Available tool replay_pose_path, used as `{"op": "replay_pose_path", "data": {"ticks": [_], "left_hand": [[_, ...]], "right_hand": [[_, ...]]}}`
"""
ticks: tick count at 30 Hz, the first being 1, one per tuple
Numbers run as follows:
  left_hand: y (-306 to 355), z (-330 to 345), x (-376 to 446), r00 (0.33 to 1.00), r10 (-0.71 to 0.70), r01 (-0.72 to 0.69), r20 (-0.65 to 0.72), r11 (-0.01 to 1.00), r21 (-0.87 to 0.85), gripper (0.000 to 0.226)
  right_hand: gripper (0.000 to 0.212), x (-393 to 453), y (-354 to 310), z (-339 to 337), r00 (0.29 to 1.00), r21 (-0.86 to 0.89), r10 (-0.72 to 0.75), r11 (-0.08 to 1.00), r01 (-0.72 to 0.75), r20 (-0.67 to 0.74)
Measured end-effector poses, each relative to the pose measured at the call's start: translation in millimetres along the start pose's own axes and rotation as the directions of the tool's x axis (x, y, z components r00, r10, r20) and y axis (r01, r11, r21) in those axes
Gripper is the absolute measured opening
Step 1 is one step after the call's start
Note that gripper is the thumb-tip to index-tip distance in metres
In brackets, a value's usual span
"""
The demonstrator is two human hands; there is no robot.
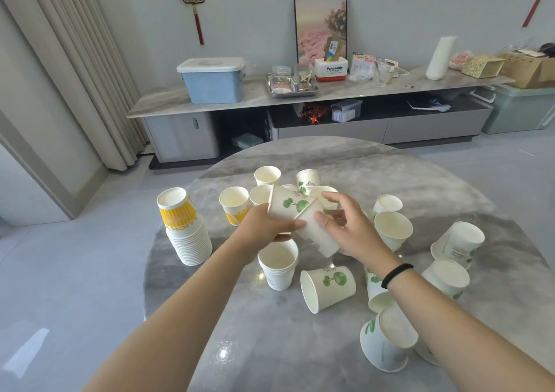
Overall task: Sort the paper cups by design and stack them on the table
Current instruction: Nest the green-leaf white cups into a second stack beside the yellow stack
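Above the middle of the round grey marble table [420, 181], my left hand [264, 226] grips a white cup with green leaves [285, 203], tilted with its mouth away from me. My right hand [345, 226] holds a second white cup [318, 235], its base pushed into the first one. At the left stands an upside-down stack of yellow-striped cups [184, 232]. A short upright stack of green-leaf cups [277, 267] sits just below my hands. Several loose green-leaf cups lie on their sides, one of them [329, 286] in the middle.
A single yellow-striped cup [234, 206] and several upright cups [267, 175] stand behind my hands. More tipped cups [387, 340] crowd the table's right side. Beyond the table runs a low cabinet [300, 97] with a blue box [213, 80].
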State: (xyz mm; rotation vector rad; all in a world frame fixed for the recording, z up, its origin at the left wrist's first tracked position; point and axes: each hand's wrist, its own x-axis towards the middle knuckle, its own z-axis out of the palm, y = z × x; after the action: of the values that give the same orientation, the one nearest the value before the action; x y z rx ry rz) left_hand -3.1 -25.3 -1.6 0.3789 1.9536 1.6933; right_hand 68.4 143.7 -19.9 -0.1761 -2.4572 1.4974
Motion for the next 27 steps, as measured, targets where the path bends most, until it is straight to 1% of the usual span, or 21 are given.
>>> {"op": "replay_pose_path", "data": {"ticks": [1, 2, 4, 7, 9, 11, 12, 14, 15, 18, 19, 20, 21, 22, 23, 24, 25, 27], "left_hand": [[0.5, -1.6, 0.1, 1.000, -0.025, 0.025, 0.009, 0.999, -0.042, 0.024], [0.9, -2.8, -0.3, 0.999, -0.043, 0.045, 0.028, 0.998, -0.047, 0.023], [2.2, -5.9, -1.8, 0.995, -0.064, 0.059, 0.074, 0.996, 0.064, 0.023], [6.6, -5.3, -7.0, 0.981, -0.088, 0.042, 0.174, 0.966, 0.253, 0.024], [11.0, 4.7, -11.9, 0.956, -0.107, 0.017, 0.272, 0.949, 0.315, 0.019], [15.5, 21.7, -19.0, 0.934, -0.088, -0.043, 0.346, 0.935, 0.353, 0.007], [15.3, 29.6, -21.1, 0.929, -0.067, -0.073, 0.364, 0.931, 0.359, 0.006], [13.5, 43.5, -25.0, 0.938, -0.042, -0.096, 0.343, 0.922, 0.376, 0.011], [11.4, 48.3, -27.1, 0.954, -0.023, -0.097, 0.300, 0.920, 0.381, 0.016], [1.1, 55.9, -29.7, 0.996, 0.064, -0.083, 0.063, 0.926, 0.368, 0.031], [-2.7, 58.6, -29.5, 0.993, 0.120, -0.106, -0.003, 0.884, 0.454, 0.034], [-7.8, 58.3, -26.0, 0.981, 0.193, -0.131, -0.027, 0.756, 0.641, 0.037], [-13.6, 62.0, -22.0, 0.967, 0.254, -0.144, 0.005, 0.534, 0.833, 0.043], [-20.4, 63.2, -16.6, 0.961, 0.267, -0.150, 0.073, 0.281, 0.948, 0.050], [-26.0, 64.2, -11.5, 0.963, 0.232, -0.156, 0.135, 0.075, 0.985, 0.055], [-29.7, 68.7, -6.2, 0.970, 0.169, -0.168, 0.176, -0.063, 0.984, 0.059], [-33.3, 71.6, -2.3, 0.973, 0.120, -0.178, 0.196, -0.149, 0.973, 0.061], [-42.5, 75.5, 6.7, 0.969, 0.092, -0.200, 0.230, -0.260, 0.945, 0.057]], "right_hand": [[0.056, 0.0, 0.3, -2.5, 0.997, -0.026, 0.034, 0.999, -0.032, 0.063], [0.063, -0.7, 1.1, -5.6, 0.992, -0.050, 0.063, 0.997, -0.058, 0.113], [0.072, -1.8, 1.7, -12.5, 0.982, -0.080, 0.086, 0.994, -0.074, 0.165], [0.073, -3.5, -1.6, -24.0, 0.968, -0.096, 0.070, 0.994, -0.048, 0.241], [0.073, -6.6, -4.9, -28.6, 0.954, -0.105, 0.063, 0.994, -0.033, 0.292], [0.071, -10.9, -6.0, -31.2, 0.951, -0.106, 0.056, 0.994, -0.025, 0.304], [0.070, -13.5, -5.6, -32.5, 0.954, -0.107, 0.049, 0.994, -0.018, 0.296], [0.070, -20.4, -0.2, -40.5, 0.964, -0.097, 0.055, 0.995, -0.031, 0.261], [0.070, -24.3, 3.6, -46.7, 0.970, -0.097, 0.069, 0.994, -0.047, 0.234], [0.069, -37.0, 17.1, -70.4, 0.977, -0.172, 0.132, 0.980, -0.103, 0.169], [0.071, -40.6, 22.6, -77.9, 0.973, -0.204, 0.163, 0.971, -0.127, 0.166], [0.072, -41.6, 26.7, -82.5, 0.968, -0.241, 0.189, 0.960, -0.146, 0.166], [0.073, -43.9, 31.5, -87.9, 0.963, -0.274, 0.215, 0.948, -0.165, 0.164], [0.073, -44.8, 34.4, -90.1, 0.961, -0.294, 0.228, 0.940, -0.174, 0.160], [0.074, -44.4, 37.8, -90.6, 0.958, -0.306, 0.242, 0.933, -0.187, 0.152], [0.075, -45.5, 41.5, -93.0, 0.958, -0.311, 0.249, 0.930, -0.196, 0.142], [0.075, -45.7, 43.6, -93.1, 0.957, -0.316, 0.255, 0.927, -0.201, 0.139], [0.077, -47.0, 47.0, -93.5, 0.954, -0.335, 0.262, 0.921, -0.201, 0.148]]}}
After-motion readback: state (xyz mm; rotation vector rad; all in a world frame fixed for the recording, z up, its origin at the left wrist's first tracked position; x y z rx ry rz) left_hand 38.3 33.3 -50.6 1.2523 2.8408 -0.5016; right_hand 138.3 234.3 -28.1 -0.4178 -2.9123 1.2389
